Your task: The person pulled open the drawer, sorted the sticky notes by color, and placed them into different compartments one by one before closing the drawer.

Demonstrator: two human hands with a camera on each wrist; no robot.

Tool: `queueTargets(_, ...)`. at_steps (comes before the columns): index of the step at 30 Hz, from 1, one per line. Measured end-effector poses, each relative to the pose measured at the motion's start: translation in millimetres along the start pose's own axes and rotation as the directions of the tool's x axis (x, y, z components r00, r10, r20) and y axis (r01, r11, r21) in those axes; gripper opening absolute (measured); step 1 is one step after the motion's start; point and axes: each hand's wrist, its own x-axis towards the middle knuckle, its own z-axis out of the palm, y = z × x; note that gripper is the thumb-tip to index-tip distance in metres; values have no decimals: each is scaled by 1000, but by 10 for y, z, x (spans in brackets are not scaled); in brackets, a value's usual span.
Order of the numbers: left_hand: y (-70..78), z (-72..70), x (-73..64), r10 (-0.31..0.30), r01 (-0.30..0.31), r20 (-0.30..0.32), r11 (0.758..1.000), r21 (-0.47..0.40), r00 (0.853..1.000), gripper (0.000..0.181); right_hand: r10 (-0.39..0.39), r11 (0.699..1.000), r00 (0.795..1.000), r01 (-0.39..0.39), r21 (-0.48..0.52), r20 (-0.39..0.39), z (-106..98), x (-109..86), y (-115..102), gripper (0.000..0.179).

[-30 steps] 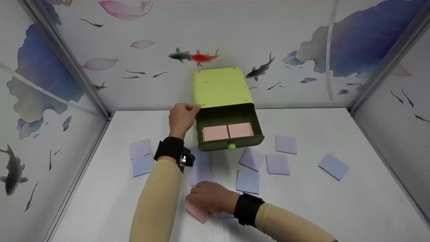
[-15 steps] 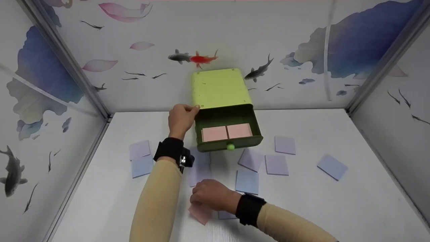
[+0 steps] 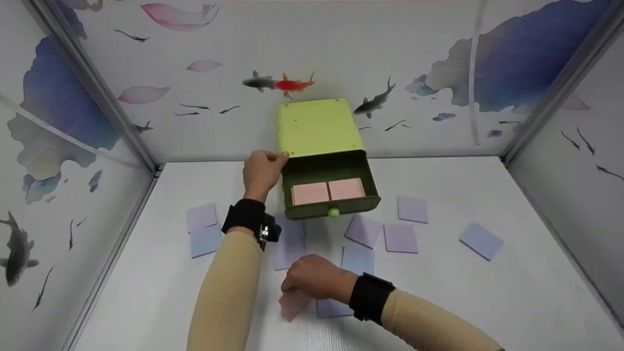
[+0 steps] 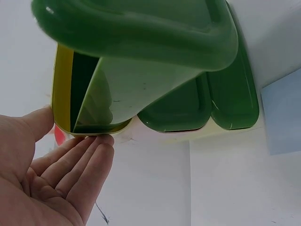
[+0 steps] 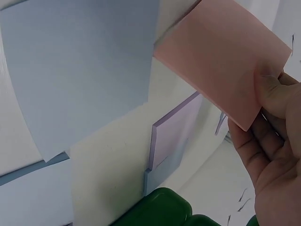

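Observation:
In the head view, a green drawer box (image 3: 319, 127) stands against the back wall, its top drawer (image 3: 312, 213) pulled out. Two pink sticky note pads (image 3: 311, 193) lie side by side inside that drawer. My left hand (image 3: 263, 174) holds the box at its left front corner; the left wrist view has thumb and fingers (image 4: 91, 165) on the yellow-green rim. Near the front of the table, my right hand (image 3: 317, 278) pinches another pink sticky note pad (image 5: 225, 61) between thumb and fingers. The pad is tilted, with one corner pointing down.
Blue and purple sticky note pads are scattered over the white table (image 3: 429, 302). One purple pad (image 3: 401, 238) lies right of the drawer, a blue pad (image 3: 481, 241) farther right. Two more, including a blue pad (image 3: 204, 241), overlap at left. Walls enclose three sides.
My right hand has shifted a little to the right and away from me with the pink pad, uncovering more of the pad under the wrist. The left hand stays on the box.

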Motion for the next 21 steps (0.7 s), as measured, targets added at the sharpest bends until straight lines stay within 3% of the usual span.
queueTargets(13, -13, 0, 5, 27, -27, -9, 1000, 7, 1000, 41, 26, 999, 999, -28, -42, -45, -191, -127, 19, 10)
queueTargets(21, -18, 1, 14, 23, -23, -1, 1000, 6, 1000, 41, 39, 999, 998, -39, 15, -43, -385, -183, 32, 10)
